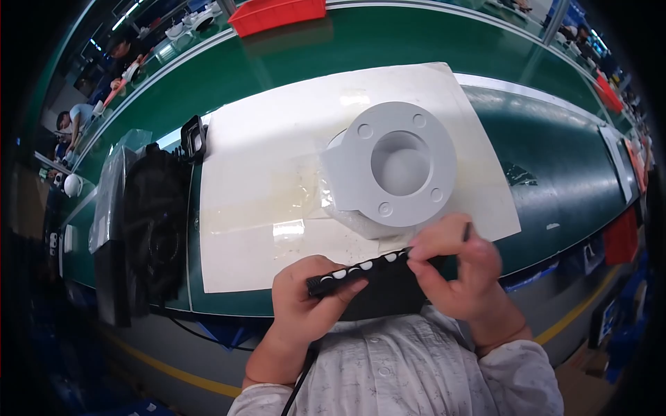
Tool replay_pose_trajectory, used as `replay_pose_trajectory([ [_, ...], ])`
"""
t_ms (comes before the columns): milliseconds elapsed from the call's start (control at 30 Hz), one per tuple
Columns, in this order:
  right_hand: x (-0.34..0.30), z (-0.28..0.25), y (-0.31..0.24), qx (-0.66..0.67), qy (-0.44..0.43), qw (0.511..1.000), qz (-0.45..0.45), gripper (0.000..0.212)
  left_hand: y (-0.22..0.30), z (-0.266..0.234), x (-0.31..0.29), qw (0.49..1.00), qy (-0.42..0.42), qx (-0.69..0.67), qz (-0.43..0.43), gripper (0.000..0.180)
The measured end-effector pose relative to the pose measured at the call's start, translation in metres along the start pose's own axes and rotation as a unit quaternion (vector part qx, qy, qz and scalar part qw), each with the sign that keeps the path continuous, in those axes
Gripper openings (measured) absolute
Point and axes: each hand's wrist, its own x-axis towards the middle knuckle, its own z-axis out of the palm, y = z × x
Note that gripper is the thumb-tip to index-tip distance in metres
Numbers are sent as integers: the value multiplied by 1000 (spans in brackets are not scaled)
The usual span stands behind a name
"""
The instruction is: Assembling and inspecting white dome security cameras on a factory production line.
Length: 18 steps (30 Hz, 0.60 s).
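My left hand (305,298) is closed round the left end of a black flat piece (385,295) with a row of white round spots along its upper edge, thumb on the near side. At the right end of that row, my right hand (458,267) pinches with thumb and forefinger. What sits between those fingertips is too small to make out. A thin dark thing (467,231) shows by the right hand's other fingers. Just beyond my hands stands a pale grey round housing (444,159) with a wide central opening and a flange with several round bosses.
The housing rests on a white board (250,187) with clear tape, laid over a green bench (562,173). At the left lie a black bag (156,229), a plastic-wrapped box (111,201) and a black-framed device (194,139). A red bin (277,14) stands at the back. Other people work far left.
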Motion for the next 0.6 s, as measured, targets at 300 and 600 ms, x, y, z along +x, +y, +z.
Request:
replay_pose_trajectory([
  [300,20,-10,-11,69,21,995,62,39,8,0,3,1000,21,17,-13,16],
  [600,31,-14,-13,134,-58,981,124,40,12,-4,10,1000,7,-8,3,17],
])
